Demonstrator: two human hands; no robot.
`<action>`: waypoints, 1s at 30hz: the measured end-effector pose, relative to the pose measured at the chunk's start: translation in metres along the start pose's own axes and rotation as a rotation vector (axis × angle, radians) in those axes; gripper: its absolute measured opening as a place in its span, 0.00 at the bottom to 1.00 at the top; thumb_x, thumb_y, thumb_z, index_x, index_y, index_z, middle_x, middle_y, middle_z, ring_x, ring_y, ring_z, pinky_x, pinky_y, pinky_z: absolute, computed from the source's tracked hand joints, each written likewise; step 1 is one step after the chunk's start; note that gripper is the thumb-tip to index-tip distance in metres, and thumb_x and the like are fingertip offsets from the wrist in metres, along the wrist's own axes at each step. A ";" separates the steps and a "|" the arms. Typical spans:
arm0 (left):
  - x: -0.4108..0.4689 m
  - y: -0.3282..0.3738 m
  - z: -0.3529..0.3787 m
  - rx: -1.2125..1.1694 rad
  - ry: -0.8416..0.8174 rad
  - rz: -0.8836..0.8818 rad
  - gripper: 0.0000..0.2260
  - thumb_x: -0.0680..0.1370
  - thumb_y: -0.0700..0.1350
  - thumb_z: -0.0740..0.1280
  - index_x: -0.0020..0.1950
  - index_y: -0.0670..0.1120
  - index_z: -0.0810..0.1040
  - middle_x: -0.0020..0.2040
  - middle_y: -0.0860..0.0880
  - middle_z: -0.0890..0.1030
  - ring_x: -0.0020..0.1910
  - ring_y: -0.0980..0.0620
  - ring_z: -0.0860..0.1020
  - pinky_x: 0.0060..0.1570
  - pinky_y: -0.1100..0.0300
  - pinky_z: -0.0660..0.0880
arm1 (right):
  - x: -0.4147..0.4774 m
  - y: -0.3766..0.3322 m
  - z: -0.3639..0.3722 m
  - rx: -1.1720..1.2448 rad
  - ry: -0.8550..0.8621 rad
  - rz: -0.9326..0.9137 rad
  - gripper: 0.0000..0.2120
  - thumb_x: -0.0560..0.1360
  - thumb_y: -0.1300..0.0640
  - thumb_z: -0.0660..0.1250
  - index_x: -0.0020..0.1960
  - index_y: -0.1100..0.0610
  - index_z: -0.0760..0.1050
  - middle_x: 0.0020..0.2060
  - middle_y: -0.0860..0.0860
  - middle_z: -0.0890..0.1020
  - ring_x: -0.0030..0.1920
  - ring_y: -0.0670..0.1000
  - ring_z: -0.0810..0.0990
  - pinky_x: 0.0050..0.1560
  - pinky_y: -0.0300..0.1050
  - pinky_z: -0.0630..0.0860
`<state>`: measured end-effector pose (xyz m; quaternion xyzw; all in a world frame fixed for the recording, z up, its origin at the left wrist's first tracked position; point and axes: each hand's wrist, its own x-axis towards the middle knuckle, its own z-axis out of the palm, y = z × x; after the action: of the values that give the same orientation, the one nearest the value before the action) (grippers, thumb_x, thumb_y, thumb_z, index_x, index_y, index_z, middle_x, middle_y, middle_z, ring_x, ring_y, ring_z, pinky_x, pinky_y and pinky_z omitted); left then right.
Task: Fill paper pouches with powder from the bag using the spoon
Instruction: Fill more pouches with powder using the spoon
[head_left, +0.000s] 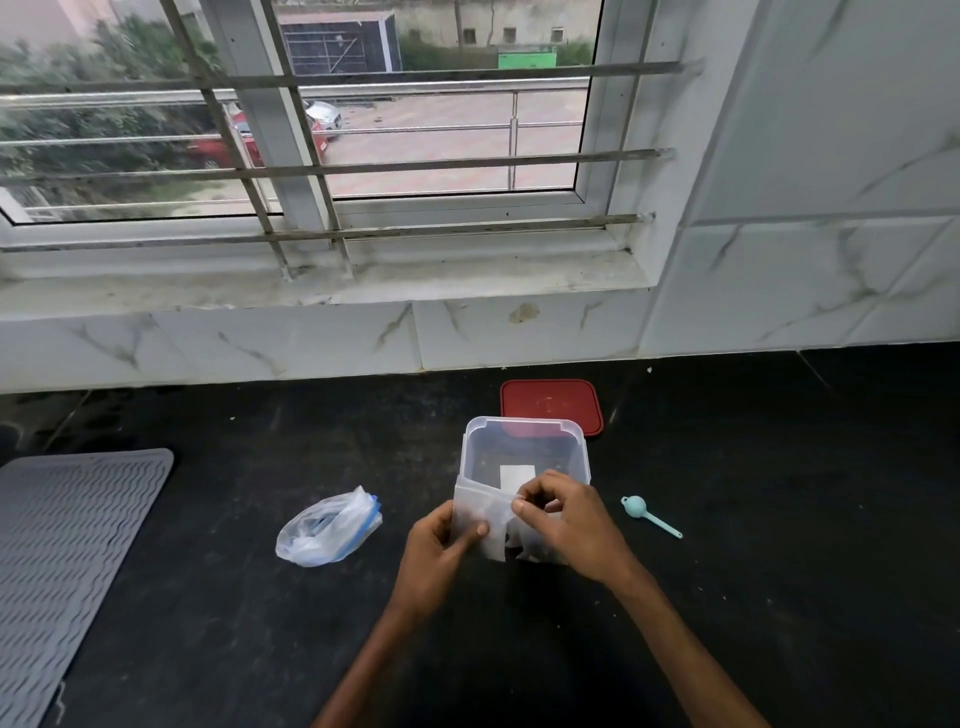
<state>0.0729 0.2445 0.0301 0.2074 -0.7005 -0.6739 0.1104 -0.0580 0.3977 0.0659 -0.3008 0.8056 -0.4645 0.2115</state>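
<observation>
Black tabletop is carrying a clear plastic container, which is standing open just beyond the hands. A pale translucent pouch is being held upright at six o'clock from the container, overlapping its near wall. The left hand is gripping the pouch's left edge, with the thumb pressing on the front face. The right hand is pinching the pouch's top edge, its fingers curled together on it. A white slip is lying inside the container. A red lid is lying flat at twelve o'clock, behind the container. A teal spoon is resting at three o'clock, apart from both hands. A crumpled plastic bag with a blue strip is sitting at nine o'clock, and a grey ribbed mat is lying farther out that way.
</observation>
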 end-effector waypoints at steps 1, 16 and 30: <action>0.000 0.001 0.001 0.007 0.004 0.002 0.11 0.76 0.40 0.70 0.58 0.42 0.80 0.54 0.47 0.85 0.55 0.49 0.83 0.52 0.53 0.81 | 0.001 0.002 -0.004 -0.035 0.002 -0.010 0.02 0.76 0.53 0.71 0.45 0.51 0.80 0.44 0.42 0.81 0.47 0.43 0.80 0.52 0.37 0.77; 0.009 0.019 0.016 0.063 0.173 0.161 0.03 0.79 0.40 0.67 0.50 0.43 0.79 0.45 0.47 0.84 0.45 0.50 0.83 0.45 0.56 0.82 | 0.006 0.010 -0.022 -0.130 -0.035 -0.075 0.01 0.77 0.52 0.70 0.48 0.48 0.78 0.46 0.41 0.80 0.47 0.43 0.79 0.49 0.38 0.77; 0.008 0.020 0.027 0.127 0.186 0.224 0.02 0.77 0.40 0.71 0.45 0.44 0.80 0.41 0.49 0.83 0.43 0.48 0.83 0.41 0.56 0.82 | 0.011 0.001 0.010 -0.143 0.056 -0.133 0.05 0.72 0.53 0.75 0.45 0.52 0.81 0.43 0.43 0.81 0.46 0.41 0.78 0.48 0.34 0.77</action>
<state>0.0513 0.2655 0.0473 0.1961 -0.7473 -0.5896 0.2356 -0.0602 0.3839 0.0594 -0.3549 0.8206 -0.4270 0.1357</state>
